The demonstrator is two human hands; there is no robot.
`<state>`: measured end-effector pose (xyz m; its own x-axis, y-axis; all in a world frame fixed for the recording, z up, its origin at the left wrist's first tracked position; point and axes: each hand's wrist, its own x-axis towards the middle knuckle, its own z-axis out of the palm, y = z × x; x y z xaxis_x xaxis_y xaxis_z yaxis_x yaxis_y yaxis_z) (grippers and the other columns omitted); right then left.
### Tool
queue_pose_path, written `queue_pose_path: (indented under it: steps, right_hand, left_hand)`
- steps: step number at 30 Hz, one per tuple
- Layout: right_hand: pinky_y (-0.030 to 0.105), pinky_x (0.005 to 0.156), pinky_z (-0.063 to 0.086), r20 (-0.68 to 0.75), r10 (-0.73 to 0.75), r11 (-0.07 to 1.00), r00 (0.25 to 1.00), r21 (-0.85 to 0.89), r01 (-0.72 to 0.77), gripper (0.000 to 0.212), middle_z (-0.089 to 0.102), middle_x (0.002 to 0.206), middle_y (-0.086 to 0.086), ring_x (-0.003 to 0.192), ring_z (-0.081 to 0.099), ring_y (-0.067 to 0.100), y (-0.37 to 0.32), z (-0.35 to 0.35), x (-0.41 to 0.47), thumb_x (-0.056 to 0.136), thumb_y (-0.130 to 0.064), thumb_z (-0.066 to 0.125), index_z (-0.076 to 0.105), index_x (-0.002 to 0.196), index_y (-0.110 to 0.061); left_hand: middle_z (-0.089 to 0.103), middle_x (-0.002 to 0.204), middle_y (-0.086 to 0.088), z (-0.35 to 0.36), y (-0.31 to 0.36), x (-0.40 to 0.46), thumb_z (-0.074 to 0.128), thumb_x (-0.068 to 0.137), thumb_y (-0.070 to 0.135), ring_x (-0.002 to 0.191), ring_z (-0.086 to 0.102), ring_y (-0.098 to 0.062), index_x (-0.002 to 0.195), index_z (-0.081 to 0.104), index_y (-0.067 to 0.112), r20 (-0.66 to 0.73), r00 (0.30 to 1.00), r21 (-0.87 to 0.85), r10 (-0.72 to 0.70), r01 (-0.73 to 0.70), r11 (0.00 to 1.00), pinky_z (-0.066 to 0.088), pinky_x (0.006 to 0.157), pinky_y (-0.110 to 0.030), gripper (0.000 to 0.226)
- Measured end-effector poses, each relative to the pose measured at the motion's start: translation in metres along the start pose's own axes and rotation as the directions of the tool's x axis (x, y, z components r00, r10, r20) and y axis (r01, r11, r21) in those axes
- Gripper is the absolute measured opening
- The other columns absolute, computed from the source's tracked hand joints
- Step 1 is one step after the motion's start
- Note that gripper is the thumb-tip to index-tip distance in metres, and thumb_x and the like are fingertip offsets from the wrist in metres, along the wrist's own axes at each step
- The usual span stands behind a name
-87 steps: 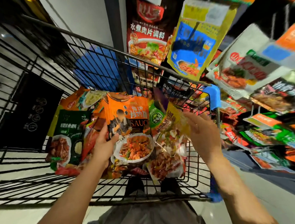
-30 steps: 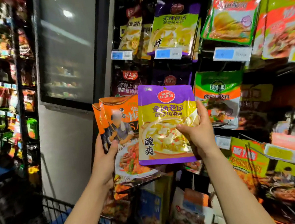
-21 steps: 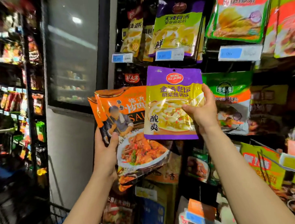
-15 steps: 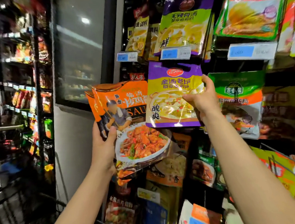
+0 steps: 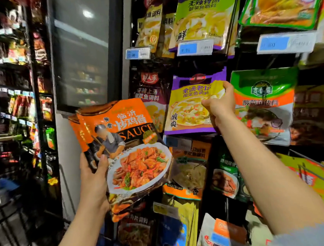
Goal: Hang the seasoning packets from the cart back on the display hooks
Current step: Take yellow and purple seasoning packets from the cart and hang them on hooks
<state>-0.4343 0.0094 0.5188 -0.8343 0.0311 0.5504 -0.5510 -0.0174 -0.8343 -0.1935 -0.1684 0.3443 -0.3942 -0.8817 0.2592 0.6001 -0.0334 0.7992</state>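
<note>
Right hand (image 5: 219, 105) pinches the purple-and-yellow packet (image 5: 189, 105) up at the display, its top edge lost in shadow, hook unseen. Left hand (image 5: 94, 178) grips stacked orange sauce packets (image 5: 125, 143), count unclear.

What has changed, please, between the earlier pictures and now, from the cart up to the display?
Both hands lifted packets out of the cart. The right hand raised the purple-and-yellow foil seasoning packet up and toward the display, below the blue price tag; whether it is on a hook cannot be told. The left hand still grips the orange sauce packets, held lower and apart.
</note>
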Motion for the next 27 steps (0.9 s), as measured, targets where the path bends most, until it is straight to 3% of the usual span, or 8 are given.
queue_pose_path:
  steps: [3, 5, 10, 13, 16, 19, 24, 27]
  right_hand:
    - [0.025, 0.086, 0.045, -0.026, 0.102, 0.995, 0.994, -0.023, -0.102, 0.087, 0.052, 0.129, 0.002, 0.111, 0.052, 0.020, 0.015, 0.014, 0.007, 0.078, -0.001, 0.076, 0.032, 0.148, -0.030]
    - [0.032, 0.093, 0.047, -0.049, 0.126, 0.984, 0.991, -0.122, -0.131, 0.084, 0.053, 0.124, 0.004, 0.115, 0.055, 0.026, 0.026, 0.020, 0.010, 0.082, -0.006, 0.073, 0.029, 0.148, -0.030]
    - [0.040, 0.105, 0.037, -0.108, 0.136, 0.924, 0.985, -0.345, -0.166, 0.083, 0.027, 0.156, 0.013, 0.136, 0.039, 0.034, 0.042, 0.020, 0.015, 0.091, -0.014, 0.066, 0.015, 0.155, -0.025]
    - [0.041, 0.105, 0.036, -0.090, 0.093, 0.882, 0.992, -0.455, -0.124, 0.084, 0.024, 0.157, 0.012, 0.139, 0.034, 0.032, 0.043, 0.011, 0.002, 0.089, -0.016, 0.068, 0.015, 0.154, -0.025]
    - [0.038, 0.108, 0.031, -0.005, -0.023, 0.898, 1.000, -0.439, 0.018, 0.077, 0.024, 0.156, 0.008, 0.141, 0.030, 0.028, 0.045, -0.004, -0.033, 0.089, -0.027, 0.070, 0.025, 0.152, -0.025]
    - [0.028, 0.104, 0.029, 0.203, -0.109, 0.929, 0.973, -0.328, 0.172, 0.065, 0.032, 0.154, 0.001, 0.140, 0.032, 0.019, 0.045, -0.023, -0.088, 0.090, -0.036, 0.068, 0.038, 0.146, -0.026]
    - [0.039, 0.108, 0.040, 0.604, 0.150, 0.982, 0.783, -0.182, -0.048, 0.098, 0.046, 0.146, -0.012, 0.131, 0.047, 0.010, 0.048, -0.056, -0.178, 0.064, -0.063, 0.075, 0.028, 0.147, -0.042]
    - [0.023, 0.090, 0.046, 0.551, 0.152, 0.988, 0.820, -0.107, -0.112, 0.080, 0.054, 0.125, -0.026, 0.110, 0.055, -0.013, 0.056, -0.076, -0.199, 0.071, -0.033, 0.082, 0.033, 0.133, -0.045]
  left_hand:
    - [0.033, 0.157, 0.002, -0.017, 0.001, 0.000, 0.055, 0.099, 0.024, 0.139, 0.041, -0.022, 0.155, 0.018, 0.035, -0.025, 0.999, 0.027, 0.022, -0.021, 0.999, 0.033, 0.115, -0.050, 0.068]
    - [0.041, 0.153, 0.004, -0.023, 0.005, -0.005, 0.052, 0.100, 0.020, 0.136, 0.045, -0.019, 0.153, 0.026, 0.032, -0.001, 0.999, 0.047, 0.055, -0.054, 0.997, 0.036, 0.113, -0.044, 0.060]
    - [0.050, 0.145, 0.006, -0.027, 0.005, -0.013, 0.050, 0.101, 0.016, 0.130, 0.051, -0.013, 0.151, 0.033, 0.027, 0.010, 0.998, 0.075, 0.062, -0.062, 0.995, 0.043, 0.099, -0.027, 0.055]
    - [0.057, 0.127, 0.015, -0.025, 0.002, -0.017, 0.049, 0.101, 0.014, 0.115, 0.057, -0.004, 0.137, 0.040, 0.032, 0.009, 0.999, 0.048, 0.033, -0.034, 0.998, 0.043, 0.105, -0.033, 0.041]
    - [0.057, 0.121, 0.019, -0.016, -0.001, -0.025, 0.050, 0.100, 0.014, 0.113, 0.059, -0.008, 0.145, 0.033, 0.040, 0.032, 0.999, -0.003, -0.023, 0.023, 1.000, 0.045, 0.105, -0.045, 0.054]
    - [0.059, 0.127, 0.021, -0.010, -0.014, -0.033, 0.055, 0.098, 0.019, 0.126, 0.054, -0.014, 0.128, 0.048, 0.050, 0.110, 0.993, -0.014, -0.033, 0.034, 0.999, 0.041, 0.110, -0.049, 0.044]
    - [0.055, 0.142, 0.010, 0.010, -0.033, -0.055, 0.068, 0.080, 0.039, 0.132, 0.051, -0.020, 0.131, 0.050, 0.050, 0.238, 0.967, 0.003, -0.096, 0.098, 0.995, 0.039, 0.109, -0.058, 0.056]
    - [0.058, 0.137, 0.005, 0.020, -0.044, -0.070, 0.067, 0.079, 0.038, 0.128, 0.055, -0.024, 0.129, 0.052, 0.049, 0.279, 0.952, 0.026, -0.123, 0.120, 0.992, 0.041, 0.107, -0.059, 0.053]
